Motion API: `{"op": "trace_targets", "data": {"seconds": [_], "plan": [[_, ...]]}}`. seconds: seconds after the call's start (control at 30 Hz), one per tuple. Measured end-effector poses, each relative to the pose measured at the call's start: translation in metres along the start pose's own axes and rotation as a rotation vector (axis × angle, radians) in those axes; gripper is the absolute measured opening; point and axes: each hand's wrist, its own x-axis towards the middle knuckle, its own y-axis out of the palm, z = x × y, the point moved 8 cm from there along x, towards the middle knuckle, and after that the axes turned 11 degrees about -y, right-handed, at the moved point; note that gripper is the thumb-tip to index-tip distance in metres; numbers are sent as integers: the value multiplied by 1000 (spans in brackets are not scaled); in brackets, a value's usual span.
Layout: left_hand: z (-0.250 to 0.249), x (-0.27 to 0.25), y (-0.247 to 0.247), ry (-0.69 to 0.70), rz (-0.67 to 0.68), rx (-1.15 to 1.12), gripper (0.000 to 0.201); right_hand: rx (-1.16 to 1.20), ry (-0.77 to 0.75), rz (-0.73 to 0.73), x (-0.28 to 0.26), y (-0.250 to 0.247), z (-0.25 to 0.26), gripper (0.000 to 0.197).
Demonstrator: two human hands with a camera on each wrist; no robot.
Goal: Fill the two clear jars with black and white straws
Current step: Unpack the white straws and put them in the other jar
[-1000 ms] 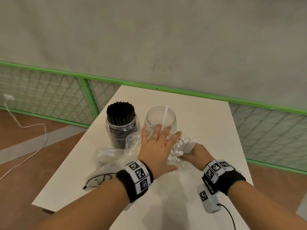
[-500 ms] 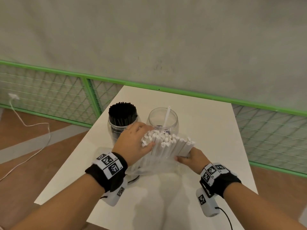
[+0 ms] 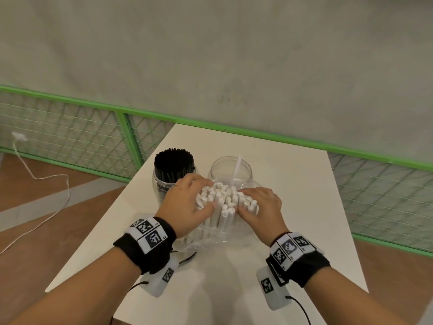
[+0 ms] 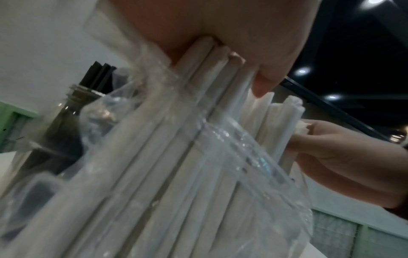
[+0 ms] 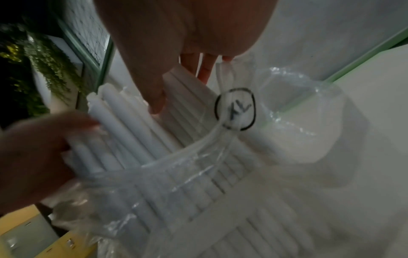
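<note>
A bundle of white straws (image 3: pixel 222 202) stands upright on the white table (image 3: pixel 293 207), its lower part still inside a clear plastic bag (image 3: pixel 206 238). My left hand (image 3: pixel 185 205) grips the bundle's left side near the top. My right hand (image 3: pixel 260 207) grips its right side. Behind them stand two clear jars: the left jar (image 3: pixel 173 172) is packed with black straws, the right jar (image 3: pixel 232 170) holds a single white straw (image 3: pixel 236 167). In the wrist views the white straws (image 4: pixel 198 122) (image 5: pixel 132 125) and the crumpled bag (image 5: pixel 198 157) fill the frame.
A green-framed wire mesh fence (image 3: pixel 70 137) runs behind and beside the table, with a grey wall above. A white cable (image 3: pixel 35 184) trails over the wooden floor at left. The table's edges lie close on the left and right.
The left hand went from lying flat over the straw tips to gripping the bundle's left side. The bundle came upright and both hands closed in around its top.
</note>
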Motion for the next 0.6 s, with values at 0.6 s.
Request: {"op": "trace_targets", "data": {"seconds": [0.6], "plan": [[-26,2,21,238,22,177,36,2,133,240,9,37,-6,67]]}}
